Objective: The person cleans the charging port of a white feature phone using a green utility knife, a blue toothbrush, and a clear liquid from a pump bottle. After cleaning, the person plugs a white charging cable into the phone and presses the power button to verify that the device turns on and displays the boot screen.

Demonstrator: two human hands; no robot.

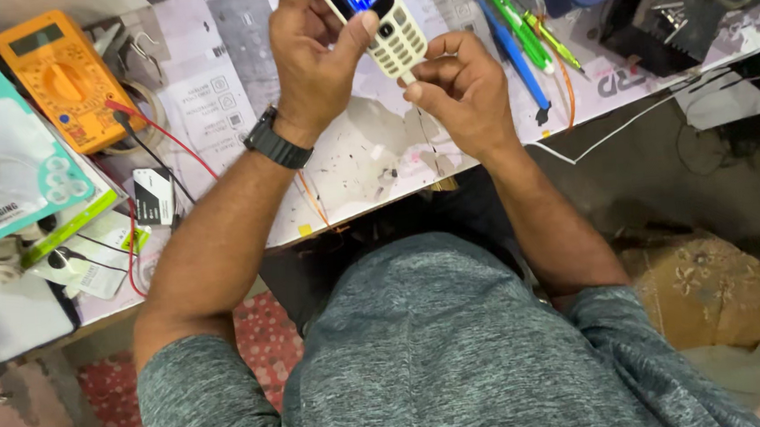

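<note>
My left hand [314,64], with a black watch on its wrist, grips a small white keypad phone [383,24] over the workbench; its thumb lies across the keys just under the lit blue screen. My right hand [460,90] is closed right at the phone's lower end, fingertips touching it. It pinches a thin stick-like tool [433,153] that runs down to a brush-like tip at the bench edge. Both forearms reach up from my grey shirt at the bottom of the view.
An orange multimeter [64,79] with red and black leads lies at the left, beside teal charger packs [7,148]. Blue and green pens [519,42] lie at the right, next to a dark parts tray [676,24]. A white printed mat [367,153] covers the bench.
</note>
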